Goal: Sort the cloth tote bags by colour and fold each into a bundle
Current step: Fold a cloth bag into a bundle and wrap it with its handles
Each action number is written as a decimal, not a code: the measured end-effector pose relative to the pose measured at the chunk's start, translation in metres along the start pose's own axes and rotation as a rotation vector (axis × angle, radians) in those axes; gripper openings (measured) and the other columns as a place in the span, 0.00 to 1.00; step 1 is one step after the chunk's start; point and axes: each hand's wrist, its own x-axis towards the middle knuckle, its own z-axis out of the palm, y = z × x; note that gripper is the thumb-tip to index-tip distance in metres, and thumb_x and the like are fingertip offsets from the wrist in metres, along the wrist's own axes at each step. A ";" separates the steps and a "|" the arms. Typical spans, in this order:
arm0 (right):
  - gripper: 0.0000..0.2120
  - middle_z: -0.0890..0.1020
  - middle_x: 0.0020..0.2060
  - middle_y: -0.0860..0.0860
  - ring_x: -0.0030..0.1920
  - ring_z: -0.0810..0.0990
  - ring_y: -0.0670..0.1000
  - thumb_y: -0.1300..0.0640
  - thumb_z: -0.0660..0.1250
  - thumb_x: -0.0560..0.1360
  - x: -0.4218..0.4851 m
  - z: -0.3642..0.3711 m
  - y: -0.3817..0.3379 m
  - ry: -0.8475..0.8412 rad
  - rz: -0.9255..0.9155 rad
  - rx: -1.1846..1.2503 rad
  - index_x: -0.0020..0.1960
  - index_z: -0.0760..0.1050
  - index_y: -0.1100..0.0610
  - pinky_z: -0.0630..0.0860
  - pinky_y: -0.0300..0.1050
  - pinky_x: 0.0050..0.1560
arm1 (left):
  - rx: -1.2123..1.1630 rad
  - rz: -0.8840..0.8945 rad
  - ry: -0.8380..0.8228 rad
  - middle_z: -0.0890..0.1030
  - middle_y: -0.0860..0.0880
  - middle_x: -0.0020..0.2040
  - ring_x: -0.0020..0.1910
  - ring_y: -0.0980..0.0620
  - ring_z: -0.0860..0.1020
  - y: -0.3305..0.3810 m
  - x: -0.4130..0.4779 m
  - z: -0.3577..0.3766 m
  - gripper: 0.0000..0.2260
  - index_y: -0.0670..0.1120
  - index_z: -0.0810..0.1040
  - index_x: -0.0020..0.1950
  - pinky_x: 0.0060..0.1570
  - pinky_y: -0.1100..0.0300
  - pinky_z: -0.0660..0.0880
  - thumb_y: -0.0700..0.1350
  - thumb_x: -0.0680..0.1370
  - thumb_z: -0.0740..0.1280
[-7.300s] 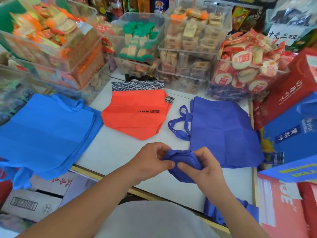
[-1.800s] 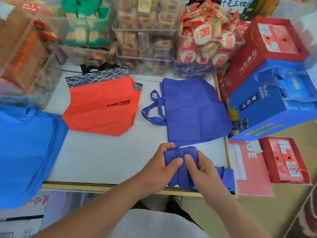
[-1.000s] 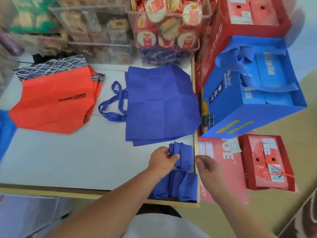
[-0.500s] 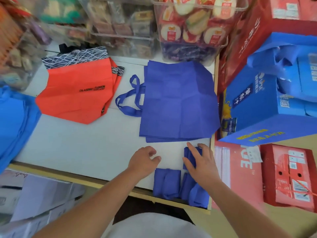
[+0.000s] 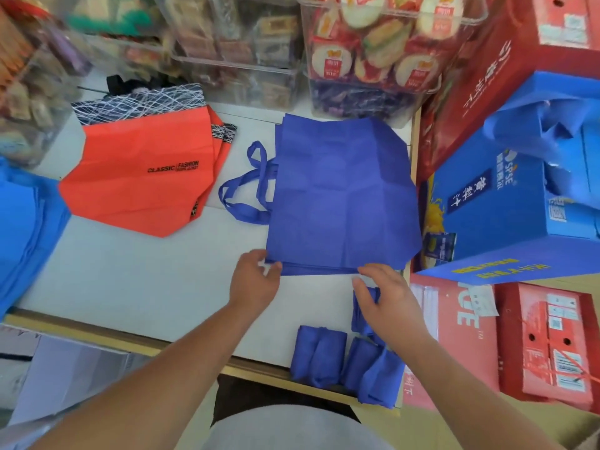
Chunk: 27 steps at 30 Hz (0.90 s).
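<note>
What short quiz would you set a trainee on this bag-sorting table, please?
1. True or false: the orange tote bags lie between the light blue tote bags and the stack of dark blue tote bags.
2. Which colour already shows as folded bundles by the front edge of the table? A orange; B dark blue; C light blue.
3. At which corner of the dark blue stack is the left hand?
Key: 1 true; 2 B; 3 the near left corner.
</note>
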 end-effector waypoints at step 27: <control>0.42 0.73 0.73 0.51 0.78 0.62 0.53 0.26 0.38 0.77 0.055 0.015 -0.064 -0.217 -0.058 -0.213 0.70 0.76 0.51 0.55 0.55 0.78 | -0.057 0.263 0.137 0.79 0.51 0.39 0.39 0.48 0.76 0.042 0.042 -0.125 0.05 0.46 0.79 0.52 0.40 0.56 0.71 0.44 0.81 0.64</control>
